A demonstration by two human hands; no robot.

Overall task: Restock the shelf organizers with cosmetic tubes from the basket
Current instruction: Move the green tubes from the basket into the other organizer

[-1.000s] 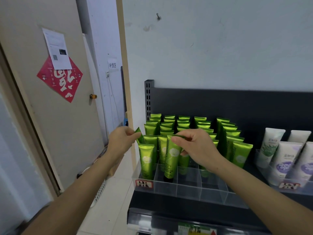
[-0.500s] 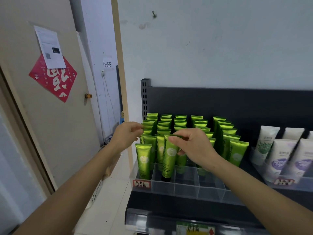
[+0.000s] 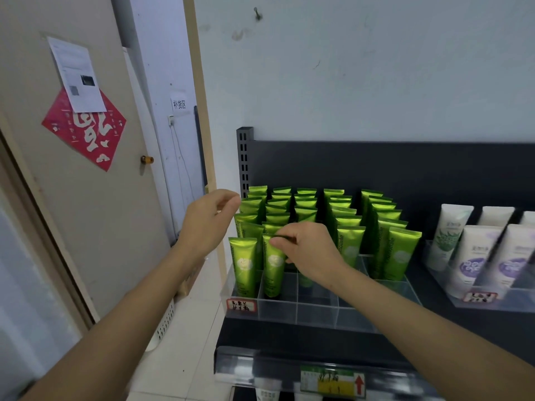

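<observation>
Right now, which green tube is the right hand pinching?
The front green plastic tube in the second column from left: the right hand pinches its top edge.

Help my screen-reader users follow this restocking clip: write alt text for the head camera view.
A person's right hand pinches the top of a green tube standing at the front of a clear shelf organizer holding rows of matching tubes. The left hand, fingers curled, is beside the leftmost row; white tubes stand to the right.

Bare forearms (image 3: 121,308), left hand (image 3: 208,224), right hand (image 3: 311,253)
</observation>
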